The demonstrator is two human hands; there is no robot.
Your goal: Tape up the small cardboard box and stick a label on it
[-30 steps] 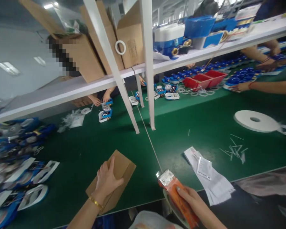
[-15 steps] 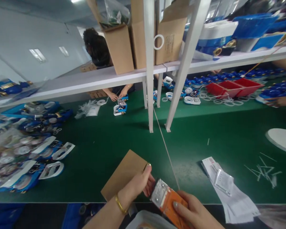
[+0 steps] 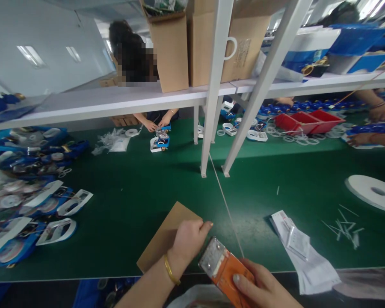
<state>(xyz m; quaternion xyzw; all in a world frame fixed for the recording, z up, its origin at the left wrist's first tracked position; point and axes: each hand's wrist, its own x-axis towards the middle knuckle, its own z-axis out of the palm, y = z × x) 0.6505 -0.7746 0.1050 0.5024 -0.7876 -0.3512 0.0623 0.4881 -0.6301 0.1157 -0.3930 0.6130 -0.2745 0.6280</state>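
Note:
My left hand (image 3: 188, 239), with a gold bangle on the wrist, lies on a flat brown cardboard piece (image 3: 163, 236) at the near edge of the green table (image 3: 131, 201), fingers curled over its right corner. My right hand (image 3: 263, 288) grips an orange tape dispenser (image 3: 223, 267) with a metal front plate, held just right of the left hand above the table edge.
A stack of white paper slips (image 3: 303, 254) lies to the right, with a white tape roll (image 3: 372, 191) beyond. Blue and white devices (image 3: 28, 201) pile up at left. White shelf posts (image 3: 208, 128) stand mid-table. Other people's hands (image 3: 157, 124) work across the table near red bins (image 3: 304, 121).
My left hand slid from the middle of the cardboard to its right corner. The dispenser in my right hand came closer to my left hand. The view shifted left.

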